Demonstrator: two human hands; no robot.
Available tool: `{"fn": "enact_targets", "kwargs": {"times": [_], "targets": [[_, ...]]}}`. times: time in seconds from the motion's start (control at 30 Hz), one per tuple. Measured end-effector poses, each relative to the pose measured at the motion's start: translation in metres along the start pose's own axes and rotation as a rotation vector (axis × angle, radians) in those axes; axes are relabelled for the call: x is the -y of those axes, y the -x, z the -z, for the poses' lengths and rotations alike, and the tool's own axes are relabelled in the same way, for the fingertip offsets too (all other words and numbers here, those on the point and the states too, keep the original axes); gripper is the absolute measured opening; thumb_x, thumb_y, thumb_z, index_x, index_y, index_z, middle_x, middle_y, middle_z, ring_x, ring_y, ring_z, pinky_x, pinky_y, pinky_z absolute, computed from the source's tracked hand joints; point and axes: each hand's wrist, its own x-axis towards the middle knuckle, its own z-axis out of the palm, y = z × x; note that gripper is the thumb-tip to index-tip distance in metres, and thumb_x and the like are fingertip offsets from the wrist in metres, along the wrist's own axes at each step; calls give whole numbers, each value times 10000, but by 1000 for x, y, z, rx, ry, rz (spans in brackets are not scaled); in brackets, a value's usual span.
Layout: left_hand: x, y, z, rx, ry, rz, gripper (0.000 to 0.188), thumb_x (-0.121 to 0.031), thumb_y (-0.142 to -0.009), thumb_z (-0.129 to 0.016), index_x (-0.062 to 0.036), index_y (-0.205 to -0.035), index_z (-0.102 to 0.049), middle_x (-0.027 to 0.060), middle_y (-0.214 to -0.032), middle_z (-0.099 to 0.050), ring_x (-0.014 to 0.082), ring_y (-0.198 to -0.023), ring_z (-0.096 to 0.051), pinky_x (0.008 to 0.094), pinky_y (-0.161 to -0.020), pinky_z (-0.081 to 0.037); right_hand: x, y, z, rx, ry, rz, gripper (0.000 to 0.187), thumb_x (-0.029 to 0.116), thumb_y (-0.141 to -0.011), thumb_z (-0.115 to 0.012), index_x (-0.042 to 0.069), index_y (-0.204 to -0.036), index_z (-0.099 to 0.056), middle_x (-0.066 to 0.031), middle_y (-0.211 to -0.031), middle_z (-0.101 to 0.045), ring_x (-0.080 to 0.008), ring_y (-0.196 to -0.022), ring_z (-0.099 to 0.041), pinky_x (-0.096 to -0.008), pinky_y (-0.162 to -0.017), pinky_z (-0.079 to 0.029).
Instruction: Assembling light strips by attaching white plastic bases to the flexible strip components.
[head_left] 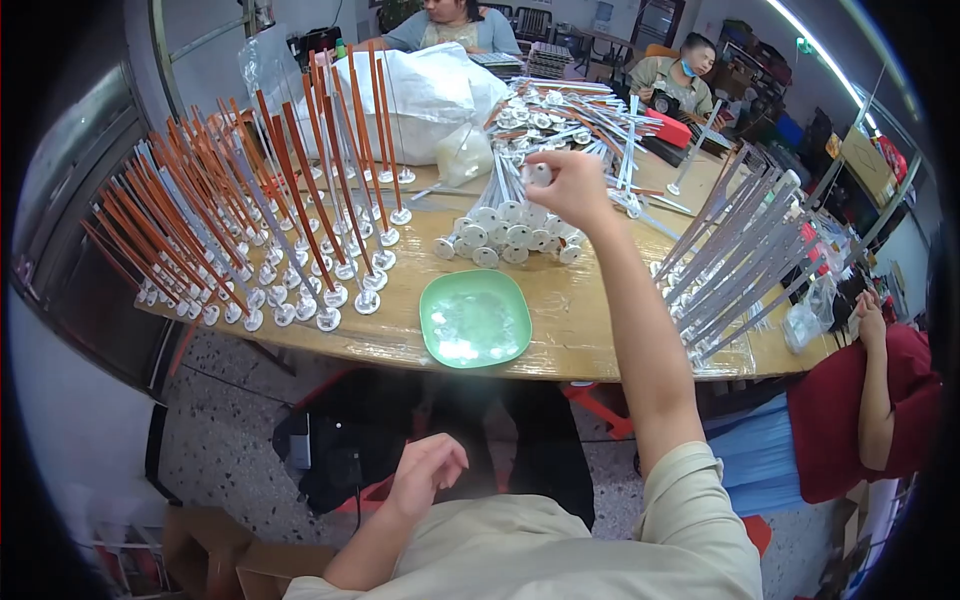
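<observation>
From where I stand, the broad yellowish desk (580, 320) carries everything. Its left side holds a dense stand of orange strips (240, 210), mostly leaning, on round white feet; its right end holds a smaller stand of grey strips (735, 255). Behind, near the middle, slumps a white sack (425, 105), beside a heap of loose strips (625, 150). Nearer, a bundle of white discs (500, 232) faces the person, and a green dish (431, 325) sits just in front of it. The left hand (428, 475) is loosely curled near the lap, nothing visible in it. The right hand (566, 188), reaching out past the dish, pinches a small whitish piece (538, 174) between thumb and fingers, above the discs in my view; whether it touches anything there, I can't tell. I'd judge a light, steady pinch best, with the wrist high enough to clear the discs, and the idle hand could come up to steady things.
</observation>
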Motion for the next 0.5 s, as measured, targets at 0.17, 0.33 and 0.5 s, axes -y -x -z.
{"fn": "enact_targets", "kwargs": {"times": [0.17,0.33,0.5], "targets": [[4,0,-2,-46,-2,-20,377,-302,-980,-475,17,-819,-596,31,-571,-500,95,-507,-440,236,-492,-325,-12,14,-20,-17,-23,57,454,262,-680,-841,44,-1066,-739,-159,-903,-726,-324,-860,-698,-371,-835,-551],[17,-2,-5,-45,-32,-88,386,-303,-1007,-452,3,-812,-585,22,-578,-493,84,-504,-429,225,-488,-315,41,97,7,-384,-88,196,192,198,-883,-702,21,-953,-671,-160,-887,-691,-327,-846,-668,-418,-756,-525],[19,-13,-25,47,-47,4,377,-299,-1000,-469,9,-822,-595,21,-581,-503,81,-514,-441,219,-492,-323,18,201,38,-622,12,-249,111,80,-910,-595,5,-962,-658,-113,-769,-688,-244,-664,-671,-342,-620,-524]]}}
